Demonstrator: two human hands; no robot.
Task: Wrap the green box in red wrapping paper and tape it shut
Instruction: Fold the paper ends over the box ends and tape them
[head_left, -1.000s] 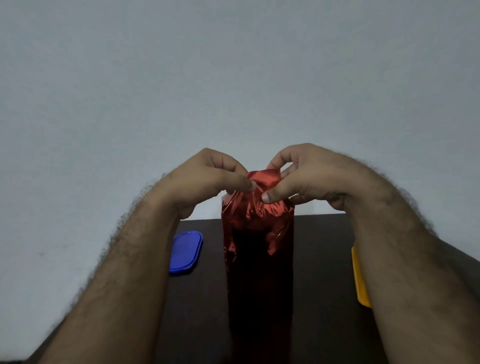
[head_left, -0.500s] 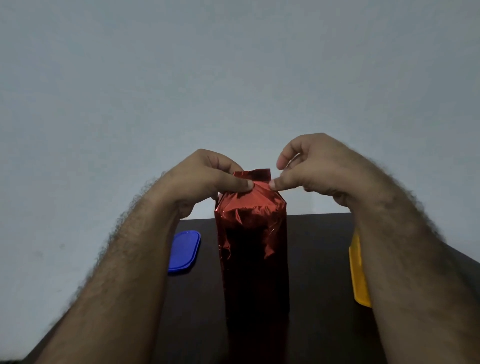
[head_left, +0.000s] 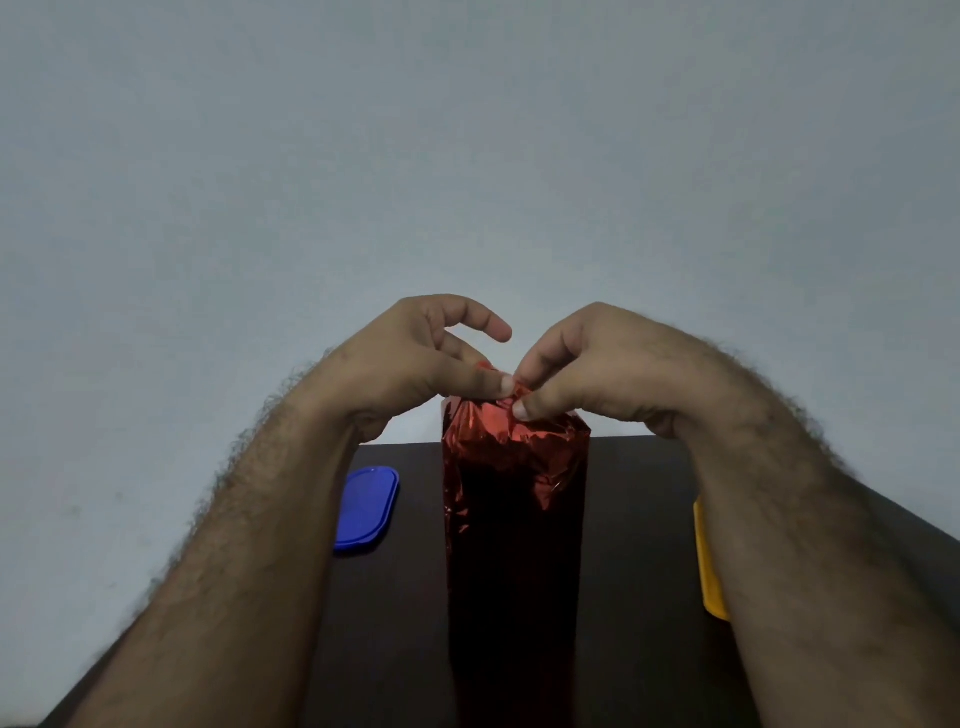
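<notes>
Left hand (head_left: 415, 364) and right hand (head_left: 587, 374) pinching red wrapping paper (head_left: 511, 415) flap atop upright box, directly between both; tape unseen.

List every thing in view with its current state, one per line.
red wrapping paper: wrapped around the upright box, top end gathered and crumpled, no tape visible.
left hand: pinches the paper's top.
right hand: pinches the paper's top.
blue lid: lying flat on the table.
yellow object: lying on the table, mostly hidden by the right arm.

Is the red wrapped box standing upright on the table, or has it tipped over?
Upright: the wrapped box stands tall on the table.
</notes>
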